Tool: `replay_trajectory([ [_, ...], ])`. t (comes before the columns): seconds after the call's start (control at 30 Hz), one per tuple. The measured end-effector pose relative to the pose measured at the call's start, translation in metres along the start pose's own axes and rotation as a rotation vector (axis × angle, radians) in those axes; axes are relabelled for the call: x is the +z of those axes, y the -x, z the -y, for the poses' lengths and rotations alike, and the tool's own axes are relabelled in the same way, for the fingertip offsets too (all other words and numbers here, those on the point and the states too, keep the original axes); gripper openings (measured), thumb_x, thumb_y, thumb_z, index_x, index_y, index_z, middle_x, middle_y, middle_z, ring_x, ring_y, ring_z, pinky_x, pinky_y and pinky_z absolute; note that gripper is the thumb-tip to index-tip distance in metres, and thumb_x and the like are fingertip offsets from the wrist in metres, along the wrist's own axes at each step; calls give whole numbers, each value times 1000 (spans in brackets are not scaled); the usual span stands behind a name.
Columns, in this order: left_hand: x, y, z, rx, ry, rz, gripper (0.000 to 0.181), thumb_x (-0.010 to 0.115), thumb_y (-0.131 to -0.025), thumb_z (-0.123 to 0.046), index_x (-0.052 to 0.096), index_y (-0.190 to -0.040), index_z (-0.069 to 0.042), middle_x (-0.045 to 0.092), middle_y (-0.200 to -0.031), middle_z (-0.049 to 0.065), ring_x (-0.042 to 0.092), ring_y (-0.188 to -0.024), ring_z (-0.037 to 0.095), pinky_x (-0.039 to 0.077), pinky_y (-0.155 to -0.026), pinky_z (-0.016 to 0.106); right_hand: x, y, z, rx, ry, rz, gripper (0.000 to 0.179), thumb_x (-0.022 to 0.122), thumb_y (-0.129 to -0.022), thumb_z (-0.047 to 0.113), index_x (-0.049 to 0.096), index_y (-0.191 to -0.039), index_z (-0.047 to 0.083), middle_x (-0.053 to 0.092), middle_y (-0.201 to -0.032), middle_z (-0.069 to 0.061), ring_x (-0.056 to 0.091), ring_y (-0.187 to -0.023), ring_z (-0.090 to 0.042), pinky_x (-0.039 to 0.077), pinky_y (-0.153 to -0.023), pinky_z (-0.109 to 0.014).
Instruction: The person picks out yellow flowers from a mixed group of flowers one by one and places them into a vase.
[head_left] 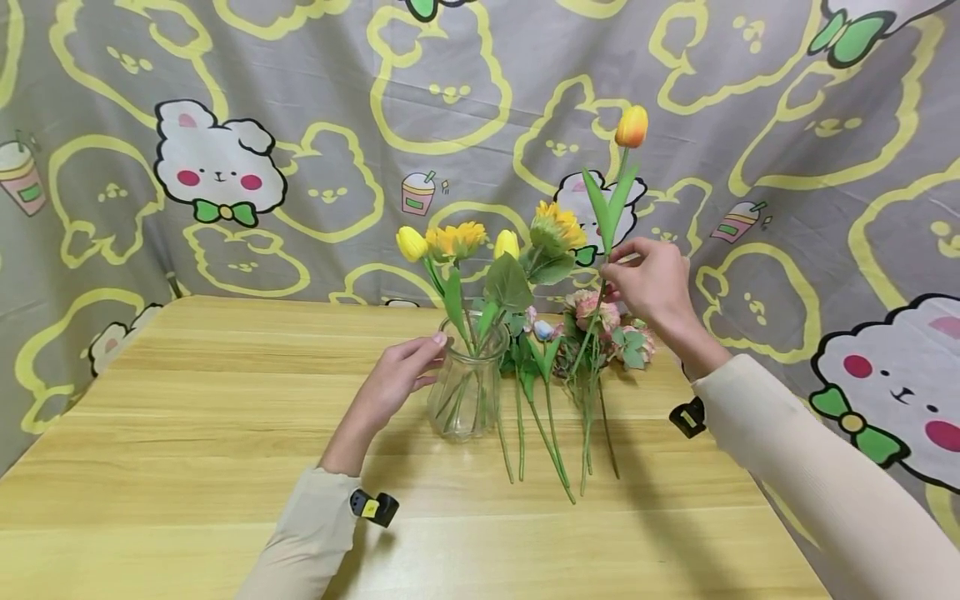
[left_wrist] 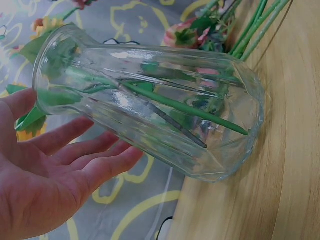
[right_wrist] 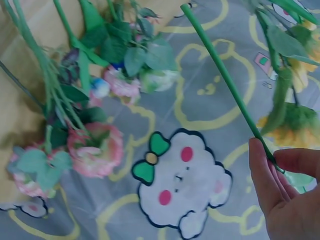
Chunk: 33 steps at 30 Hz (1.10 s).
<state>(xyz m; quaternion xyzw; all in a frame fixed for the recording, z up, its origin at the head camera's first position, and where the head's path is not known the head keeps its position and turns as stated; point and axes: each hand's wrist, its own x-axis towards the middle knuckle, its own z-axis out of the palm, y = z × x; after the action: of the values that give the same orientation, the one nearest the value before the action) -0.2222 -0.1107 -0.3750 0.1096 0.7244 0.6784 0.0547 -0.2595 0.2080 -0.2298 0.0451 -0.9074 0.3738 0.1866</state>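
An orange-and-yellow artificial tulip (head_left: 632, 127) stands upright above the table, its stem pinched between the thumb and fingers of my right hand (head_left: 652, 279). In the right wrist view the bare lower stem (right_wrist: 220, 70) hangs free, apart from the other flowers. A clear glass vase (head_left: 465, 417) stands upright on the table. It holds two yellow tulips (head_left: 412, 244) and two sunflowers (head_left: 557, 227). My left hand (head_left: 390, 379) is at the vase's left side, thumb near the rim. In the left wrist view its fingers (left_wrist: 102, 167) are loosely extended along the glass, not wrapped round it.
Several loose flowers lie on the wooden table (head_left: 225, 433) right of the vase, including pink blooms (head_left: 592, 308) and a small blue-white tulip (head_left: 543, 331). Their stems (head_left: 551, 442) point toward the front edge. A grey cartoon-print curtain (head_left: 315, 100) hangs behind.
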Motion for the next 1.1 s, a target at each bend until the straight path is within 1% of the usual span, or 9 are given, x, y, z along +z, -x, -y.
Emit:
replay_trajectory([
  [0.2, 1, 1, -1, -8, -8, -10, 63, 51, -105, -51, 53, -144, -1, 55, -142, 20, 53, -136, 34, 49, -112, 46, -7, -1, 19, -45, 3, -15, 15, 68, -94, 15, 71, -105, 5, 77, -98, -21, 73, -61, -16, 59, -53, -24],
  [0.37, 1, 1, -1, -6, 1, -4, 63, 51, -105, -50, 54, -144, -1, 55, -142, 21, 53, -136, 35, 49, -112, 47, -9, 1, 36, -76, -12, 4, 16, 68, -95, 18, 70, -106, 7, 77, -97, -18, 75, -66, -16, 60, -61, -21],
  [0.53, 0, -1, 1, -6, -3, -5, 63, 50, -105, -50, 54, -144, 0, 55, -142, 22, 53, -136, 35, 49, -112, 47, -10, 2, 55, -109, -24, 10, 16, 66, -95, 19, 69, -107, 7, 78, -101, -17, 76, -69, -14, 60, -63, -21],
  [0.8, 0, -1, 1, 0, -1, 3, 62, 50, -105, -49, 53, -144, 0, 54, -143, 21, 52, -137, 36, 48, -113, 48, 1, 4, 79, -174, -109, -20, 15, 65, -95, 15, 70, -105, 5, 78, -99, -17, 75, -67, -13, 60, -58, -22],
  [0.83, 0, -1, 1, -1, -1, 2, 62, 50, -105, -49, 54, -144, 0, 54, -143, 21, 52, -137, 36, 48, -113, 48, 3, 4, 82, -186, -119, -24, 16, 64, -95, 14, 70, -105, 4, 78, -99, -17, 75, -67, -11, 59, -68, -18],
  [0.87, 0, 0, 0, -2, -2, 1, 63, 50, -105, -49, 53, -144, 0, 54, -143, 22, 52, -137, 36, 48, -112, 48, 5, 4, 84, -198, -131, -27, 16, 64, -95, 13, 70, -105, 3, 78, -98, -18, 75, -67, -11, 57, -86, -17],
  [1.0, 0, 0, 0, -5, -3, -2, 63, 50, -105, -49, 54, -144, 0, 55, -142, 22, 52, -137, 36, 49, -112, 46, 15, 4, 90, -241, -155, -34, 15, 61, -93, 10, 70, -103, 3, 78, -95, -18, 75, -66, -12, 60, -93, -29],
  [1.03, 0, 0, 0, -6, -2, -2, 63, 50, -105, -49, 53, -144, 0, 55, -142, 22, 52, -137, 36, 49, -111, 46, 18, 5, 91, -250, -158, -30, 14, 61, -93, 9, 69, -103, 3, 78, -95, -18, 75, -67, -15, 60, -93, -30],
  [1.1, 0, 0, 0, -6, 2, 0, 63, 50, -105, -49, 53, -144, 0, 54, -142, 22, 52, -137, 36, 49, -112, 46, 24, 7, 92, -264, -178, -21, 13, 62, -93, 6, 69, -102, 2, 77, -95, -18, 76, -69, -21, 65, -66, -37],
])
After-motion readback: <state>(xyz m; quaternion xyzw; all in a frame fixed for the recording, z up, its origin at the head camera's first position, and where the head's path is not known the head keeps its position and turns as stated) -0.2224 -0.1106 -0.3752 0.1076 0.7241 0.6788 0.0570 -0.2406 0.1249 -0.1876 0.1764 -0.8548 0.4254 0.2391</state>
